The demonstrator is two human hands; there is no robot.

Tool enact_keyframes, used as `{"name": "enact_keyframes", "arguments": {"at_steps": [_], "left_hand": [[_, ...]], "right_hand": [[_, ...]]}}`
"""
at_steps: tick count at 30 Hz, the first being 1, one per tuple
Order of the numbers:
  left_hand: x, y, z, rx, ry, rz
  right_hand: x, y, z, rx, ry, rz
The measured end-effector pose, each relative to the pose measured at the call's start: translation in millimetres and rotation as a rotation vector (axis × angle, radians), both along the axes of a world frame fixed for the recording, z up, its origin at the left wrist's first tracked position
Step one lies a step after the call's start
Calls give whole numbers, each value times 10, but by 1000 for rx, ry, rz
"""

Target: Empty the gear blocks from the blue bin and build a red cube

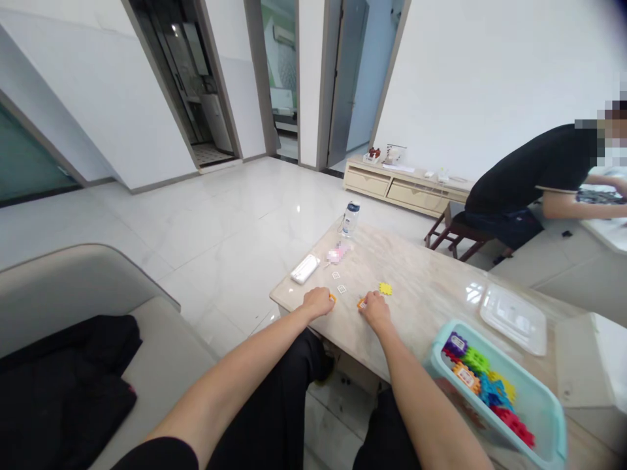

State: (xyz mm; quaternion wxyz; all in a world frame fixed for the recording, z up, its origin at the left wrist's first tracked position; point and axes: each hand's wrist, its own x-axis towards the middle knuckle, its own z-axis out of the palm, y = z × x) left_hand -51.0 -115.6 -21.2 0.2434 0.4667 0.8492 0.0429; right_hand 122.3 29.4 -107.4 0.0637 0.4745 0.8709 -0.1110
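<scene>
"Two bare hands are working over the table (421, 261). How are the fingers standing?"

"The left hand (318, 301) is closing its curled fingers on an orange piece (332, 297), which is showing past the fingertips. The right hand (377, 310) is pinching a second orange piece (362, 303), fingers drawn together. The hands are covering parts of both, so their full outlines I cannot tell."

"What is lying around them?"

"A yellow piece (385, 288) is lying flat just beyond the right hand. Two white squares (341, 288) are lying between and beyond the hands. A white packet (304, 269) is resting near the left corner; a clear bottle (351, 220) is standing upright at the far end."

"And the room?"

"A person (531, 166) in a dark top is sitting on a stool (453, 230) at right, leaning forward. A dark garment (63, 385) is lying on the grey sofa (161, 333) at left."

"Materials and shapes?"

"The tabletop is showing pale, stone-like veining; the glossy floor (235, 222) is reflecting light. The yellow piece is showing notched edges. A teal tub (560, 431) is holding toothed, many-coloured pieces (492, 391); a translucent lid (514, 318) is lying beyond it."
</scene>
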Motion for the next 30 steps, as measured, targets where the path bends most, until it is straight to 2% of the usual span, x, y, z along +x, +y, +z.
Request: {"name": "enact_keyframes", "arguments": {"at_steps": [5,11,17,25,30], "left_hand": [[64,10,-2,19,21,18],[379,146,9,106,18,-75],[640,272,67,170,34,-114],[787,358,122,191,59,-121],[802,387,161,241,18,-115]], "right_hand": [[-1,-93,0,-52,24,0],[151,-98,-29,-92,-5,69],[349,-72,-43,-85,76,71],[529,-38,49,-92,160,33],[682,10,36,-135,112,23]]}}
